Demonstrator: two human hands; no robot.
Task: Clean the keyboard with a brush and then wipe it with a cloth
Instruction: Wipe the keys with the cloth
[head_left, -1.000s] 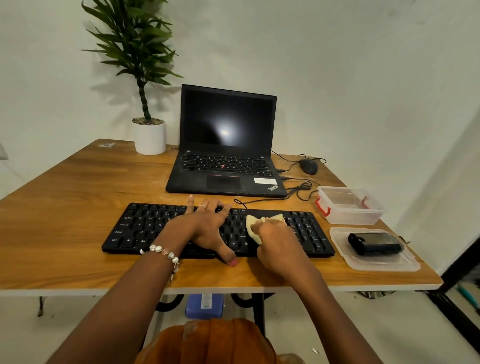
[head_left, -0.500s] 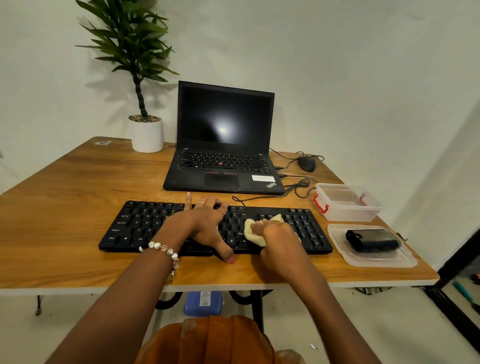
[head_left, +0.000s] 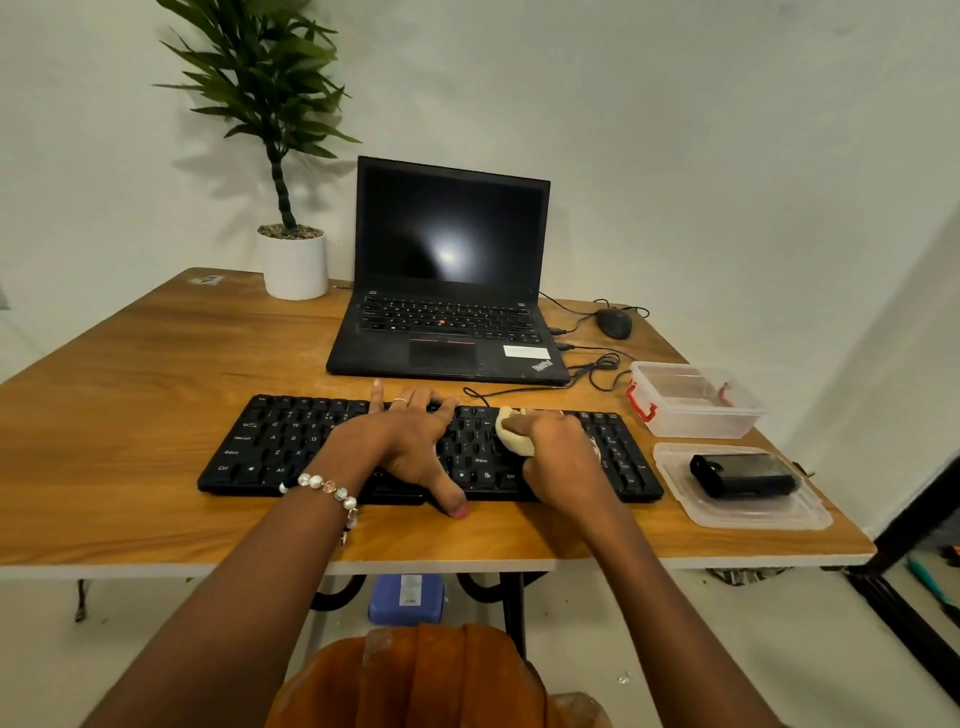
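Note:
A black keyboard lies across the near part of the wooden table. My left hand rests flat on its middle, fingers spread over the keys and thumb on the table at the front edge. My right hand grips a crumpled cream cloth and presses it onto the keys right of centre. Most of the cloth is hidden under my fingers. A black brush-like object lies on a clear lid to the right of the keyboard.
An open black laptop stands behind the keyboard, with a mouse and cables at its right. A clear plastic box sits at the right. A potted plant stands at the back left. The table's right edge is close to the lid.
My right hand has worked the cloth slightly on the keys, staying right of centre. My left hand has stayed in place on the keyboard. The camera view shifted a little.

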